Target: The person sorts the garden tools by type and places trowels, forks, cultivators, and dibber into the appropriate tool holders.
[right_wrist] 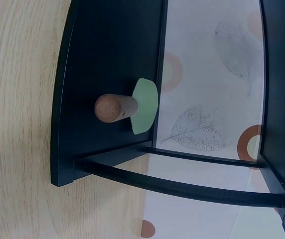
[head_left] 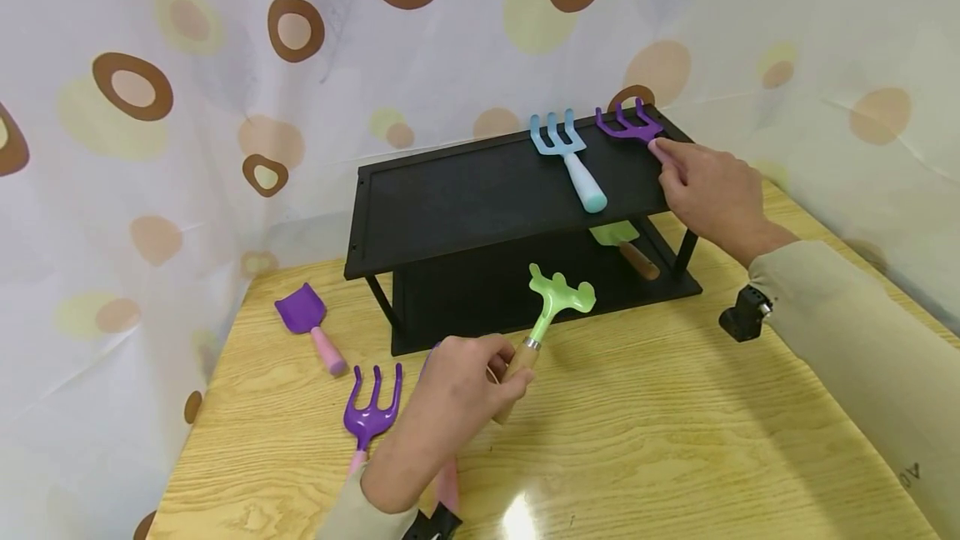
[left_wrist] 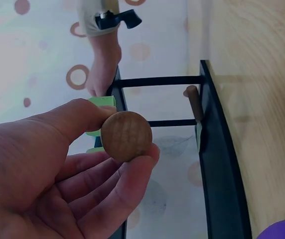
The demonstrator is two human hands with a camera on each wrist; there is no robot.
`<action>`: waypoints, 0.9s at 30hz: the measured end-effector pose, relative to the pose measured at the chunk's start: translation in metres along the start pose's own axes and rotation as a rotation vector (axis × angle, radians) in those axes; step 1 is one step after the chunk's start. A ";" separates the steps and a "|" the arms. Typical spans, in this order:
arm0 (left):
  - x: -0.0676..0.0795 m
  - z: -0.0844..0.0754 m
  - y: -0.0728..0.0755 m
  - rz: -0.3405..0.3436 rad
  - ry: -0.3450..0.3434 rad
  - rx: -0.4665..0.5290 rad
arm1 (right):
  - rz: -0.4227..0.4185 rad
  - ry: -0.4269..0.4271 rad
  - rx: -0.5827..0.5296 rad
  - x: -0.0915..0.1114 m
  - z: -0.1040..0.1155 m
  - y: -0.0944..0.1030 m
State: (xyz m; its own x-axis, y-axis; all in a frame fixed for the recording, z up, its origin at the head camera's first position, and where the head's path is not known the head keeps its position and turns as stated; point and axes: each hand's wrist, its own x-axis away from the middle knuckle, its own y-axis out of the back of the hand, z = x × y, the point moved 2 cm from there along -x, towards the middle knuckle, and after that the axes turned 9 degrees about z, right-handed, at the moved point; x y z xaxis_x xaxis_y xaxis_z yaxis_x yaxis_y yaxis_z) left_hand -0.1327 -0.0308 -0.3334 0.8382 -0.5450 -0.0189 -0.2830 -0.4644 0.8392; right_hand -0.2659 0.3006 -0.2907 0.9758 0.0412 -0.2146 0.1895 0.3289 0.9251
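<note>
My left hand [head_left: 461,398] grips the wooden handle of a light green hand rake [head_left: 557,298], its tines pointing up and away in front of the black two-tier rack [head_left: 457,198]. The left wrist view shows the handle's round end between thumb and fingers. On the rack's right end, my right hand [head_left: 712,190] pinches the pink handle of a purple hand rake [head_left: 636,130], whose tines lie over the top shelf. Beside it lies a light blue hand rake [head_left: 573,161] with a white handle. A green trowel [right_wrist: 145,105] with a wooden handle rests on the lower shelf.
On the wooden table [head_left: 637,440], left of the rack, lie a purple shovel [head_left: 303,311] with a pink handle and a purple fork [head_left: 371,419]. Another pink handle [head_left: 447,486] shows partly behind the left forearm. A patterned curtain [head_left: 225,65] hangs behind the rack.
</note>
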 end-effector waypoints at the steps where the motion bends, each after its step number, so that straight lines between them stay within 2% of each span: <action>1: 0.000 0.000 0.002 -0.019 -0.012 -0.008 | 0.000 0.001 0.001 0.000 0.000 0.000; 7: 0.001 0.000 0.012 -0.084 -0.040 -0.030 | -0.008 0.001 -0.001 0.000 -0.001 0.001; 15: -0.002 -0.003 0.028 -0.133 -0.049 -0.036 | -0.008 -0.007 -0.005 0.002 -0.002 0.000; 21: -0.007 -0.004 0.041 -0.181 -0.038 -0.037 | -0.012 0.002 -0.003 -0.001 -0.002 0.000; 27: -0.012 -0.002 0.049 -0.190 -0.007 -0.014 | -0.004 -0.004 -0.004 -0.002 -0.003 -0.001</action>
State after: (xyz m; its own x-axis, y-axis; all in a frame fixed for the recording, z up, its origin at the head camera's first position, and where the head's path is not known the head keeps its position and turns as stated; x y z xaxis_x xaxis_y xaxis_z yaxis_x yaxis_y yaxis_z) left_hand -0.1554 -0.0457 -0.2909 0.8729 -0.4529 -0.1815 -0.1133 -0.5501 0.8274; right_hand -0.2681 0.3032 -0.2926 0.9755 0.0361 -0.2170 0.1929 0.3332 0.9229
